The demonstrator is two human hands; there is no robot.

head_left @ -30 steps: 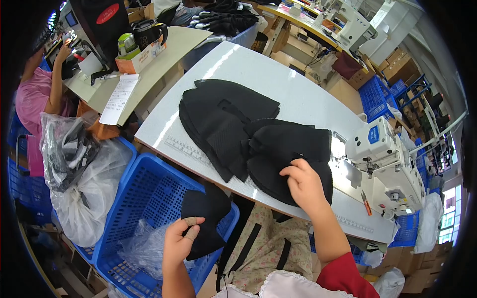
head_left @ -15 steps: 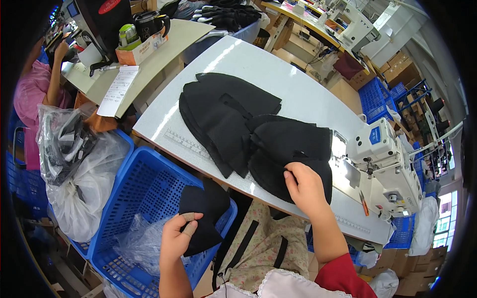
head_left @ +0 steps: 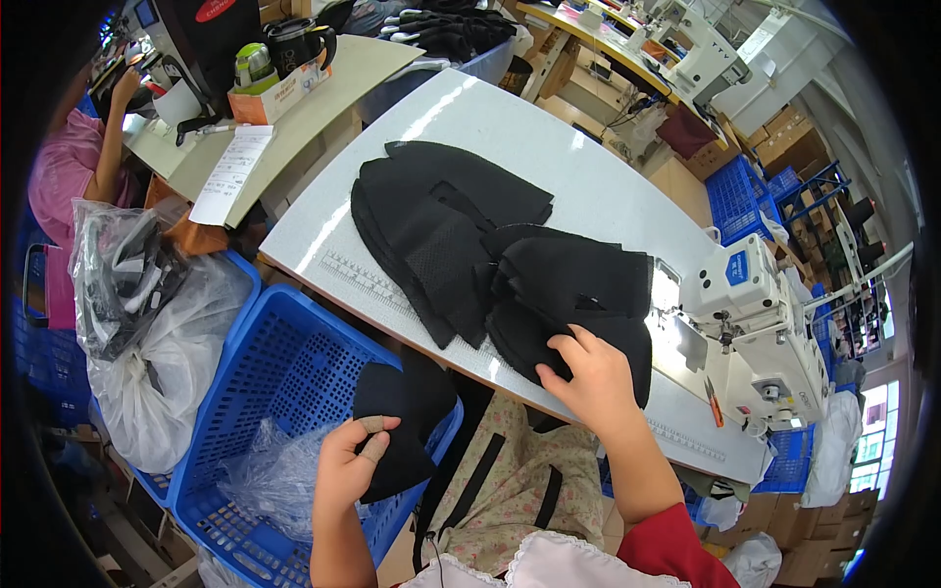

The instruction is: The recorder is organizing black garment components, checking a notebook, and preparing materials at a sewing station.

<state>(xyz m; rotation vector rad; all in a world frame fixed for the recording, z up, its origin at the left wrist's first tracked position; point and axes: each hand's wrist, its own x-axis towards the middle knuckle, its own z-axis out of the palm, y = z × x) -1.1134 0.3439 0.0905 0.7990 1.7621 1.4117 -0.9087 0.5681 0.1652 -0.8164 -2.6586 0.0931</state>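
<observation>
My left hand [head_left: 355,456] pinches a black fabric piece [head_left: 400,456] between thumb and fingers, over the blue basket; finger wraps cover parts of the thumb and a finger. On the white table [head_left: 480,113] lie two overlapping piles of cut black fabric pieces: a farther left pile [head_left: 417,225] and a nearer right pile [head_left: 578,265]. My right hand [head_left: 593,377] is at the near edge of the right pile, its fingers curled with thumb and fingertips on a black piece there. That piece's near edge bends up slightly by the fingers.
A white sewing machine [head_left: 750,304] stands at the table's right end, with orange-handled snips [head_left: 715,402] before it. The blue basket [head_left: 284,333] at left holds clear plastic. Farther left are a bagged bundle [head_left: 147,372] and a person in pink [head_left: 74,181] by another table [head_left: 363,73].
My right hand has shifted slightly left and toward me along the right pile, with the fabric edge by its fingertips bending. The left hand stays nearly still with its piece.
</observation>
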